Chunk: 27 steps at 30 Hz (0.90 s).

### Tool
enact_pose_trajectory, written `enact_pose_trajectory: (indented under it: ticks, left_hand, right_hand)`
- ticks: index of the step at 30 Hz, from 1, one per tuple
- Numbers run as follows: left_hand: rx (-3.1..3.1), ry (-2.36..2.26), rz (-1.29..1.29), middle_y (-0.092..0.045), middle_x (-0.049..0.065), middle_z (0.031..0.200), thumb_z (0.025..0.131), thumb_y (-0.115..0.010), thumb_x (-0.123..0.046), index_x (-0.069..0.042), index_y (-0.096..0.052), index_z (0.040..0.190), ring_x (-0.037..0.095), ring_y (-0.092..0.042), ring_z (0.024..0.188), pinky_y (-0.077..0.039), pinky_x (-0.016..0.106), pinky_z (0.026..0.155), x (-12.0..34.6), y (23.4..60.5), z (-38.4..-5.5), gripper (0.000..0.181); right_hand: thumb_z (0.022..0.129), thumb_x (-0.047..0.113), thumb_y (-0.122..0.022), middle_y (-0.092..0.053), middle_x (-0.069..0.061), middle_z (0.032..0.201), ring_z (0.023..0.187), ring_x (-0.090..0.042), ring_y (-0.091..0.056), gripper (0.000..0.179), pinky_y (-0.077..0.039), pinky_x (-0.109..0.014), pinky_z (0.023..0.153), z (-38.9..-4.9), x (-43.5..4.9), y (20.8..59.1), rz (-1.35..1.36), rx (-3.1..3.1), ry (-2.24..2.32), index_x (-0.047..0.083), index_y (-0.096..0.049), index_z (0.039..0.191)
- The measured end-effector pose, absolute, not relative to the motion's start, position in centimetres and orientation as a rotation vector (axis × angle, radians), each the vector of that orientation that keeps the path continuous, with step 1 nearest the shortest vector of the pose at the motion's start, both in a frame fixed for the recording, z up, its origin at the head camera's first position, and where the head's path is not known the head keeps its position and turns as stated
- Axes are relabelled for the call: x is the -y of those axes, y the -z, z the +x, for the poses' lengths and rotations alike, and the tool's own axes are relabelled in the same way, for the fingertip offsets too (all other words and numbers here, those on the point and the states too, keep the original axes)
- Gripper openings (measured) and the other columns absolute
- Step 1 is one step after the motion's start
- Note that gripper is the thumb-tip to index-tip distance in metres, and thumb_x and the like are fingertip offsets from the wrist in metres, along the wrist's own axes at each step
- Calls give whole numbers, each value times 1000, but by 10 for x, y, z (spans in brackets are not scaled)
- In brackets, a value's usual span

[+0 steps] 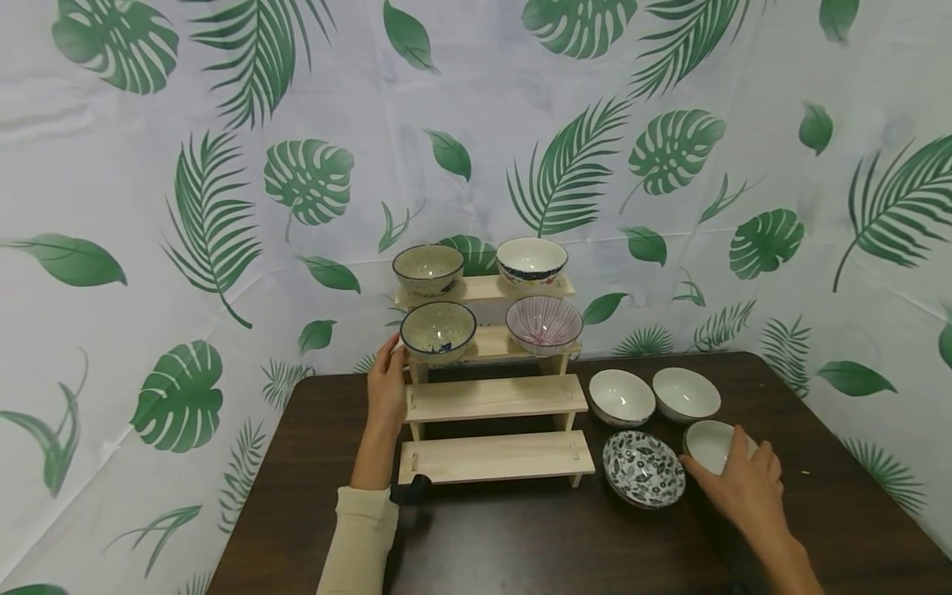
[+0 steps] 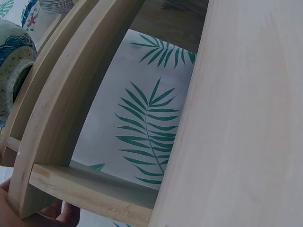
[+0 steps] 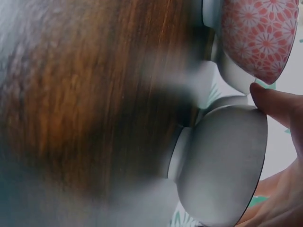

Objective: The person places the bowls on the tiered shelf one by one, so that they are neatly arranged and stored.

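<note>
- Right hand (image 1: pixel 744 479): grasping the small, plain white ceramic bowl (image 1: pixel 706 446), thumb at one side of the rim and fingers at the other. From where I stand, I cannot tell whether the bowl's foot touches the dark brown wooden table (image 1: pixel 521 545).
- Close neighbour: the round ceramic bowl with a black-and-white floral inside (image 1: pixel 643 468) sits just beside the thumb. A straight upward lift would probably serve best; a sideways pull toward it could make the rims knock.
- Grip: thumb and fingers are best set opposite each other, with even, light pressure, since smooth glaze may slip and a lopsided hold would tilt the bowl.
- Behind: two more plain white round ceramic bowls, left (image 1: pixel 621 398) and right (image 1: pixel 687 394), stand near; the knuckles should clear both.
- Left hand (image 1: pixel 387 384): fingers curled round the left end of the pale wooden four-tier stand (image 1: pixel 494 456), level with its second tier from the top.
- Steadying: this hold is best firm but still, for the olive-grey speckled ceramic bowl with a dark rim (image 1: pixel 439 330) sits right by the fingertips, and a jolt could shift it.
</note>
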State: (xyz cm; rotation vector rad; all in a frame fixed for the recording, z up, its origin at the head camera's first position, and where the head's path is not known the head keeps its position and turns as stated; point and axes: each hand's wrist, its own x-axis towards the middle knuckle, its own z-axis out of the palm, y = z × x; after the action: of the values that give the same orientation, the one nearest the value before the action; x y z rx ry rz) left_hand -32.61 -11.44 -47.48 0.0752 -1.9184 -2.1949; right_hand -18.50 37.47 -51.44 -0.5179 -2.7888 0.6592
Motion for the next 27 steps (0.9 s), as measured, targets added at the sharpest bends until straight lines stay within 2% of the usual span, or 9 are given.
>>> enact_pose_trajectory:
  ticks: [4,12,21,27]
  left_hand:
    - [1920,2221,75,-50,16,153,112,-41,-31,-17,-37,161,27,-48,136,-42,42,110,115,474,-327,52]
    - [1966,2181,66,-50,12,151,111,-44,-39,-23,-42,158,28,-44,143,-32,50,123,116,479,-332,50]
    - [1977,2160,44,-50,10,150,111,-43,-42,-25,-43,157,27,-45,140,-34,52,121,118,478,-335,49]
    - [1983,2197,71,-48,11,155,112,-42,-37,-23,-40,159,28,-43,143,-32,51,123,121,477,-338,49]
  right_hand:
    - [87,47,-76,-19,-57,142,131,-75,-23,110,-29,-83,97,-187,-378,514,-539,2798,-667,-18,-17,154]
    - [80,49,-83,-28,-57,139,125,-73,-28,116,-29,-80,96,-185,-379,514,-603,2763,-690,-15,-21,155]
    - [77,49,-85,-29,-56,138,125,-70,-30,117,-33,-76,96,-184,-380,512,-647,2734,-722,-12,-23,156]
    - [78,49,-85,-28,-56,139,129,-67,-27,119,-34,-77,98,-182,-382,510,-666,2716,-741,-12,-21,157]
